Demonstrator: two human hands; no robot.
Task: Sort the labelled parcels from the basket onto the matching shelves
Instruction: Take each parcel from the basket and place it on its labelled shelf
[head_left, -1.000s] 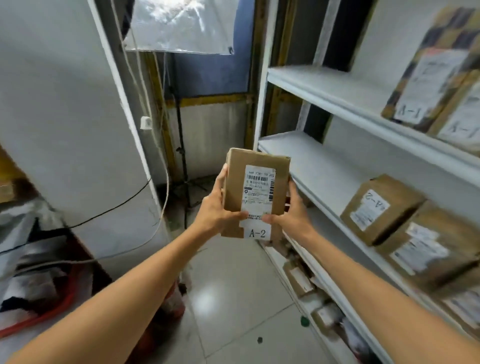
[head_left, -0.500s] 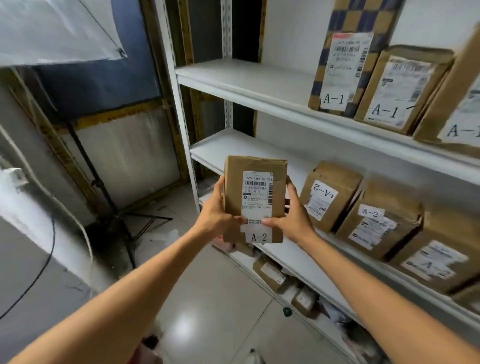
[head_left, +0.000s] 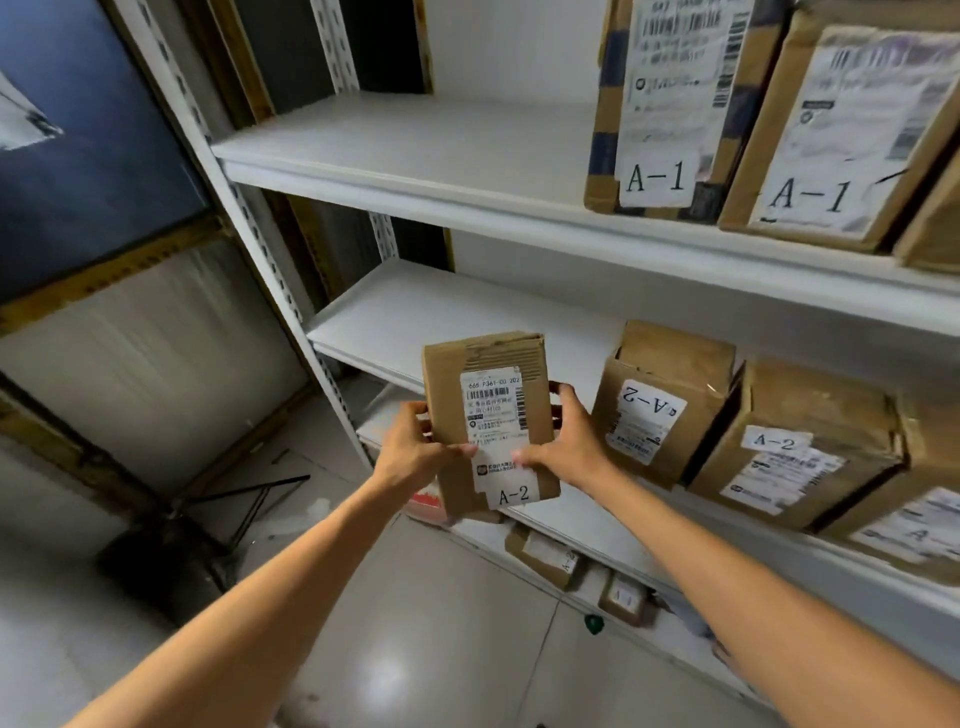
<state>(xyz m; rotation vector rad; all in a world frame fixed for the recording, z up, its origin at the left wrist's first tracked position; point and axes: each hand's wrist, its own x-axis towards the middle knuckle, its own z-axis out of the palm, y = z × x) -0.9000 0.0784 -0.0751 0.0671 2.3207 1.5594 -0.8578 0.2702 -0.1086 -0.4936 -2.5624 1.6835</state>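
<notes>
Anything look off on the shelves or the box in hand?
Two things. The leftmost box on the middle shelf has its A-2 tag upside down, unlike its neighbours. The held parcel has a torn top edge showing bare corrugation.

Parcel (head_left: 491, 415): small brown cardboard box, white label marked A-2, upright, held just before the middle shelf (head_left: 441, 312) front edge, left of shelved A-2 boxes (head_left: 660, 415).
</notes>
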